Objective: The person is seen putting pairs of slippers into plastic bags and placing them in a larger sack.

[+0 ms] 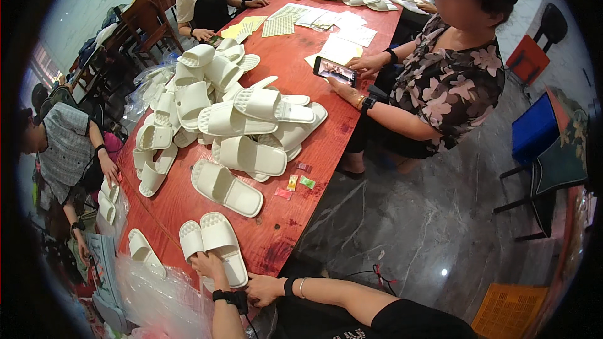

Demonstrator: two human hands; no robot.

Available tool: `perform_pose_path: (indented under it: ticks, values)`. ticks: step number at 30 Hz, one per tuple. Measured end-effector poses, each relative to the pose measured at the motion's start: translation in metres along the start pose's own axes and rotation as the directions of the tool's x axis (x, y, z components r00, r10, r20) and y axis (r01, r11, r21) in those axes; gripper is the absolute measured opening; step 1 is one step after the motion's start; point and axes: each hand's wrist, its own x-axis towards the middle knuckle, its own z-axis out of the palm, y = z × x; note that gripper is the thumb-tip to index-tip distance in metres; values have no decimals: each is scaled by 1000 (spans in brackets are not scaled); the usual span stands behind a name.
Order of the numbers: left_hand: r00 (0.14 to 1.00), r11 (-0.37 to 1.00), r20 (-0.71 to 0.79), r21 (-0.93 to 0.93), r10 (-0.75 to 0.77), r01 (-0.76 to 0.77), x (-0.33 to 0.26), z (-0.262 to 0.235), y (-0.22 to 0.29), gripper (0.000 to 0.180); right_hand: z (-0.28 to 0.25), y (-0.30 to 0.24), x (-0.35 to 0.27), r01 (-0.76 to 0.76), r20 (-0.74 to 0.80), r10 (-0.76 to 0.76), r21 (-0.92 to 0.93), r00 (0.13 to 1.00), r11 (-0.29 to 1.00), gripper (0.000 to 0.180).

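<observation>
At the near end of the red table, two white slippers (221, 242) lie side by side, toes pointing away from me. My left hand (207, 265) is closed on the left one of them, its fingers partly hidden at the sole. Beside the heel of the right one, at the table's edge, my right hand (264, 290) has its fingers bent; what they hold, if anything, is hidden. A single white slipper (146, 252) rests to the left, next to clear plastic wrap (157, 292). Just beyond the pair lies another white slipper (227, 188).
A large heap of white slippers (239, 110) covers the table's middle. Small wrapped candies (293, 182) lie near its right edge. Across the right edge, a person (440, 81) holds a phone (335, 71). Other people (66, 144) sit at the left and far sides. Paper sheets (278, 26) lie farther back.
</observation>
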Motion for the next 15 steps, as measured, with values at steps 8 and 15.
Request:
perform_pose_path:
  ticks: [8, 15]
  values:
    - [984, 984, -64, 76, 168, -163, 4, 1, -4, 30, 10, 7, 0, 152, -190, -145, 27, 971, 988, 26]
    - [996, -206, 87, -974, 22, 90, 57, 5, -36, 36, 4, 3, 3, 218, -222, -207, 25, 953, 976, 25]
